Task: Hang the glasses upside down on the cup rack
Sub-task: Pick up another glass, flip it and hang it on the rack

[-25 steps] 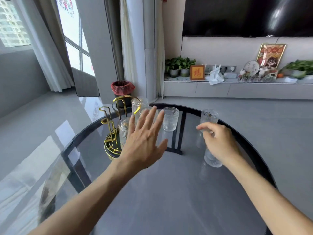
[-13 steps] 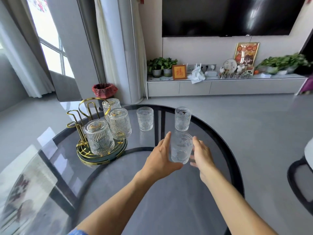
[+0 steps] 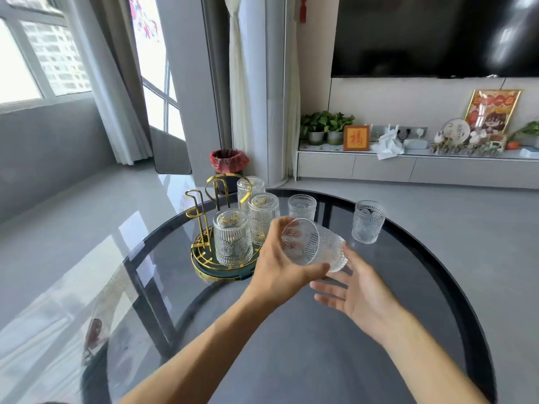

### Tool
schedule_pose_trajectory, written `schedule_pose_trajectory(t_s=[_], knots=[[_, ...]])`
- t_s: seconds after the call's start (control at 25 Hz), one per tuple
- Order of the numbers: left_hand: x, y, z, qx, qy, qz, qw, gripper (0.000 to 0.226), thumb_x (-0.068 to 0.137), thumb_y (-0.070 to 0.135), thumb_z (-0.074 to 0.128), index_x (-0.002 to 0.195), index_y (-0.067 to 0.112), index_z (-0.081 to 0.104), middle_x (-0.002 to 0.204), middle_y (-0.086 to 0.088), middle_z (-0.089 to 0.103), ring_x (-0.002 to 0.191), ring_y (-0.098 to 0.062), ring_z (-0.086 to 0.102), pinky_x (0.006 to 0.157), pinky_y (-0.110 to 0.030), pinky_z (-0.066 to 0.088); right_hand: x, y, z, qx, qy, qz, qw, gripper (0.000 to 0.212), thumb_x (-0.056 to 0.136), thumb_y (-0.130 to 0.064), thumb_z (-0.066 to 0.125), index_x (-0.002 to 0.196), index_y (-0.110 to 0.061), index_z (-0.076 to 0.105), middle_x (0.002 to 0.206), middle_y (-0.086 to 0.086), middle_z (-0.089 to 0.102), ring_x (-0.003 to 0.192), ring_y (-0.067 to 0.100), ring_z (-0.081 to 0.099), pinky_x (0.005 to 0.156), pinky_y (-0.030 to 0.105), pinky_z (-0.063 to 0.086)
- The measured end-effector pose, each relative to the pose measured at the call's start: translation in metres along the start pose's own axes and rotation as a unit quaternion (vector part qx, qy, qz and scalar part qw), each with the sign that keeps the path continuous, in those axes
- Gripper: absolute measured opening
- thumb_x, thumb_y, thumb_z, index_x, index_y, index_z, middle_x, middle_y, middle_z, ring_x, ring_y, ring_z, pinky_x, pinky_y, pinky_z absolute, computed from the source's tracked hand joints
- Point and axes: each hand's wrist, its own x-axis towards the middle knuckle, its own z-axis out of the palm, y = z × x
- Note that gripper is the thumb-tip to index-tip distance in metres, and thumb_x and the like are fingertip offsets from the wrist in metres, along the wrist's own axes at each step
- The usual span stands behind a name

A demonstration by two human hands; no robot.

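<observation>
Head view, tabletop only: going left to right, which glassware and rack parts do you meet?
Bare gold rack hooks → front upside-down glass on the rack → tilted glass in the left hand → far-right upright glass. Other glasses overlap these, so they are left out.

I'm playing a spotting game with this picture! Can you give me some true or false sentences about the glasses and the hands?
1. Three glasses hang upside down on the gold cup rack. True.
2. The left hand holds a glass tipped on its side. True.
3. The right hand is squeezing a glass. False: it is open, palm up, beside the tipped glass.
4. Two glasses stand upright on the table, one near the rack and one farther right. True.
5. The rack is full. False: two gold hooks on its left are bare.
6. The standing glasses are full of juice. False: they look empty.
</observation>
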Motion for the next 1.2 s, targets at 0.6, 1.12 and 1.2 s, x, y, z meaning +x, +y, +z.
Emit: schedule_pose_trajectory(t_s=[0.6,1.12,1.2], knots=[[0.064,-0.037,-0.179,0.087,0.138,-0.017,0.987,0.056,0.091,0.030,0.068,0.143,0.023,0.049,0.138,0.004,0.055,0.126,-0.016,0.054,0.105,-0.042,0.044,0.061,-0.123,0.217,-0.205,0.031,-0.303,0.930,0.046,0.071,-0.029,0.079,0.112,-0.025,0.057,0.120,0.008,0.064,0.102,0.028,0.068,0.073,0.044,0.062],[0.078,-0.092,-0.177,0.245,0.057,0.029,0.967,0.074,0.088,0.070,0.042,0.150,0.030,0.039,0.159,0.007,0.036,0.145,-0.015,0.030,0.115,-0.038,0.026,0.194,-0.101,0.280,-0.572,0.070,-0.237,0.782,0.043,0.057,-0.020,0.089,0.087,-0.023,0.058,0.099,-0.003,0.059,0.088,0.020,0.058,0.064,0.036,0.053],[0.079,-0.094,-0.177,0.267,0.045,0.028,0.962,0.072,0.088,0.071,0.041,0.147,0.030,0.043,0.160,0.008,0.034,0.145,-0.017,0.029,0.115,-0.041,0.028,0.199,-0.098,0.282,-0.601,0.056,-0.213,0.768,0.040,0.057,-0.017,0.089,0.082,-0.022,0.058,0.096,0.000,0.062,0.089,0.022,0.060,0.064,0.032,0.047]])
